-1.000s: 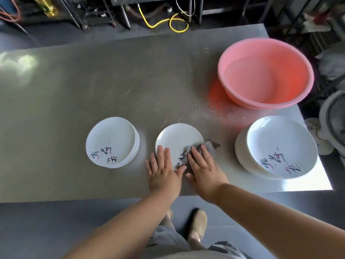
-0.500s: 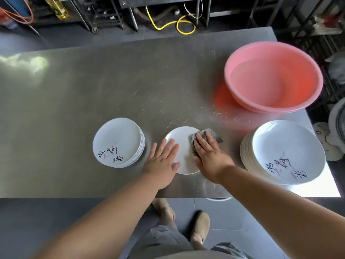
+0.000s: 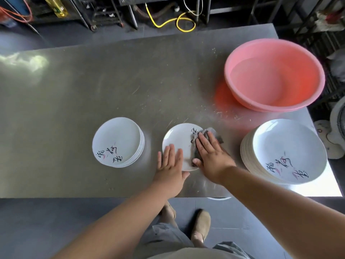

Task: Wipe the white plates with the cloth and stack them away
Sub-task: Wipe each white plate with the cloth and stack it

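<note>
A single white plate lies flat on the steel table between two stacks. My left hand presses its near left rim with straight fingers. My right hand lies flat on a grey cloth covering the plate's right side. A short stack of white plates with painted characters stands to the left. A taller stack stands to the right.
A pink basin holding water sits at the table's far right. The table's near edge runs just under my wrists. A fan stands off the right edge. Racks and a yellow hose lie beyond the far edge.
The plate has turned under the cloth, so its painted characters now sit at the far right rim. My right hand has slid the cloth along the plate's right side; my left hand stays pressing.
</note>
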`<action>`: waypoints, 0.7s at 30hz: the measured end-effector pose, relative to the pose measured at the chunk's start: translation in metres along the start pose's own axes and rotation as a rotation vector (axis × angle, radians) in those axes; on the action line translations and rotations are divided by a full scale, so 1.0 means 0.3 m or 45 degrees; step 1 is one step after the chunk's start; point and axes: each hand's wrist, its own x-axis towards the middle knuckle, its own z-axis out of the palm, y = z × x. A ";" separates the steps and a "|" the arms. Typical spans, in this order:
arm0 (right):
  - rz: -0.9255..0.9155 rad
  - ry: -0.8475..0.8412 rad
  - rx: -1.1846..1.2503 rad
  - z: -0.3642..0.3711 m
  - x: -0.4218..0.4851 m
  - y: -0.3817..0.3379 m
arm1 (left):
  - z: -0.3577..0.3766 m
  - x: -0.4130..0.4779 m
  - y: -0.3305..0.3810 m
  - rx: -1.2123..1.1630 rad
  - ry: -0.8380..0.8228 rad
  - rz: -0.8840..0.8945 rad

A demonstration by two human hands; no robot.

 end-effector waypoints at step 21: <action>-0.275 0.469 0.525 0.065 -0.217 -0.123 | -0.121 -0.031 -0.023 -0.040 0.145 0.005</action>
